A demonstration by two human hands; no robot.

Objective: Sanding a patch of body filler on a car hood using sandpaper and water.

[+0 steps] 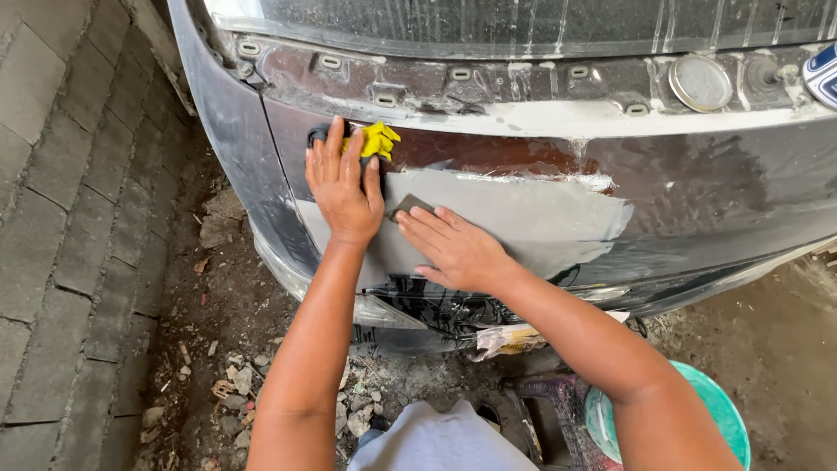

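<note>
A dark car body panel (715, 187) fills the upper view, with a large grey sanded patch (540, 222) across its middle. My left hand (343, 179) lies flat on the panel's left end, pressing a crumpled yellow cloth (377, 139) under its fingers. Just to the right, my right hand (453, 249) presses a small dark piece of sandpaper (410, 205) against the grey patch with flat fingers. Wet streaks run along the panel's upper ledge (558, 118).
A teal bucket (719, 406) stands on the ground at lower right. Paving bricks (61, 218) cover the left side, with rubble and small stones (235, 384) beside them. Loose wires and a crumpled wrapper (506, 340) hang below the panel. A round emblem mount (700, 83) sits upper right.
</note>
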